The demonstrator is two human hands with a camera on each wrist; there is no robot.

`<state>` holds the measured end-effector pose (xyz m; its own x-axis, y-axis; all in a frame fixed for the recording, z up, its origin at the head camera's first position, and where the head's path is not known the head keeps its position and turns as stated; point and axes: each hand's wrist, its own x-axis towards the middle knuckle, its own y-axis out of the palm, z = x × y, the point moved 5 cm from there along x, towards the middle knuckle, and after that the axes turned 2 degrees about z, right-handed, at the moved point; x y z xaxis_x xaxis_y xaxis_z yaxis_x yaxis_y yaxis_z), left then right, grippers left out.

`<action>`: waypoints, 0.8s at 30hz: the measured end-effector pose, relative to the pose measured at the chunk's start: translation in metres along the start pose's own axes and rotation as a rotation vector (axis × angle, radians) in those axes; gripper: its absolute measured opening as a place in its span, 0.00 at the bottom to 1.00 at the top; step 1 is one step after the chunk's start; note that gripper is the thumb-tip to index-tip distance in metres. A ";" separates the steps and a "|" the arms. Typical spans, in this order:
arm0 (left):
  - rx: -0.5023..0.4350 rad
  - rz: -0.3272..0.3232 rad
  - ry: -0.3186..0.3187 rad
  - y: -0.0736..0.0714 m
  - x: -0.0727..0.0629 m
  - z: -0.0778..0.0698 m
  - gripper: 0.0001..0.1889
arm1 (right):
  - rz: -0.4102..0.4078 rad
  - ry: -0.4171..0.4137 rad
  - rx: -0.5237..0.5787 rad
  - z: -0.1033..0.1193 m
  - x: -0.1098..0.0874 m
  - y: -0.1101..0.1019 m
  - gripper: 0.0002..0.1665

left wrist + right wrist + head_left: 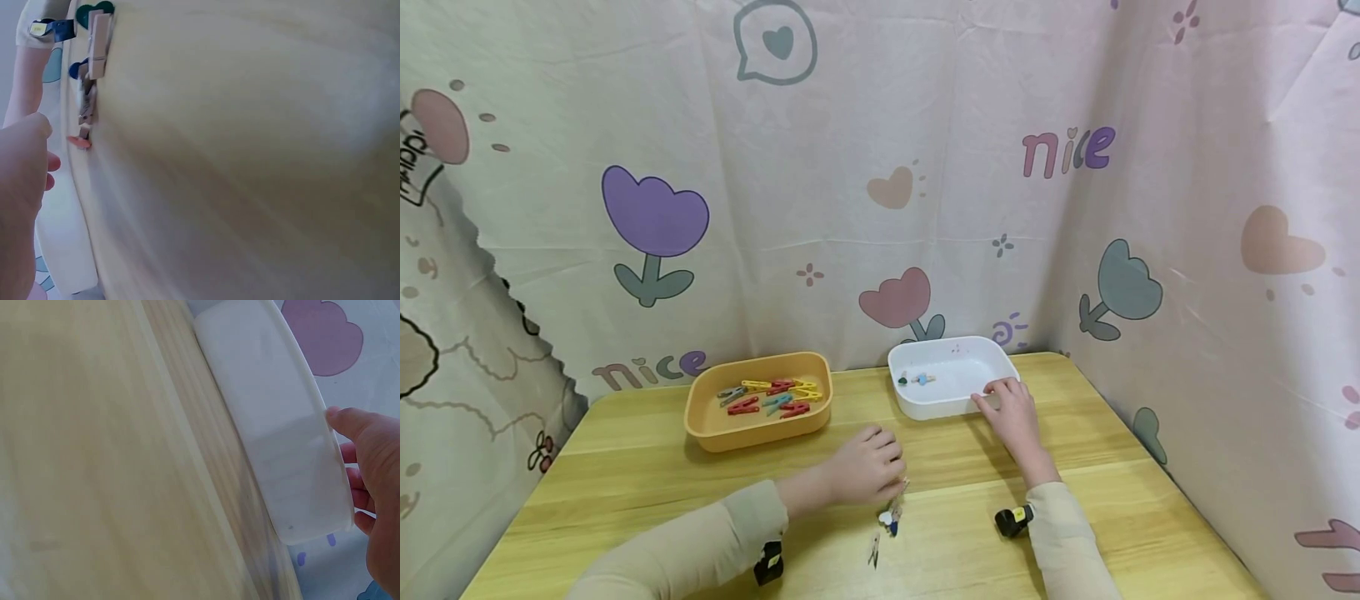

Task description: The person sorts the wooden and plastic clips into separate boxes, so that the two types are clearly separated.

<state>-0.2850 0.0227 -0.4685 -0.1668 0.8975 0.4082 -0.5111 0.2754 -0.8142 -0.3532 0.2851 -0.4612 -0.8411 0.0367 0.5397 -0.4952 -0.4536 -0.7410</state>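
Observation:
My left hand (867,467) hovers over the table beside several small wooden clothespins (891,522), its fingers loosely bent. One more clothespin (874,550) lies nearer the front. From the left wrist, a pale clothespin with a green heart (99,47) and one with a reddish heart (80,142) show beyond the thumb, apart from it; nothing is visible in the fingers. At the front right corner of the white tray (936,408), my right hand (1013,417) grips the rim, thumb on the near side. Inside that tray lie a blue-decorated clothespin (922,379) and a small green piece (902,381).
To the left stands a yellow tray (752,439) with several red, yellow, teal and grey plastic clothespins (778,400). Both trays sit at the back of the wooden table (647,483), close to a patterned curtain (820,292). Another curtain side hangs along the right.

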 end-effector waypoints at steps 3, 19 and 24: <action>-0.014 -0.003 0.021 -0.001 -0.001 -0.004 0.10 | 0.009 0.004 0.005 0.000 0.000 0.000 0.17; 0.014 0.068 0.059 0.008 -0.001 -0.010 0.12 | 0.037 0.015 0.012 0.002 -0.001 -0.002 0.18; 0.016 0.091 0.051 0.008 0.000 -0.010 0.13 | 0.052 0.032 0.017 0.003 -0.001 -0.002 0.17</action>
<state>-0.2807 0.0283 -0.4787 -0.1706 0.9350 0.3108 -0.5091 0.1865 -0.8403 -0.3508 0.2839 -0.4587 -0.8723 0.0408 0.4872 -0.4469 -0.4709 -0.7606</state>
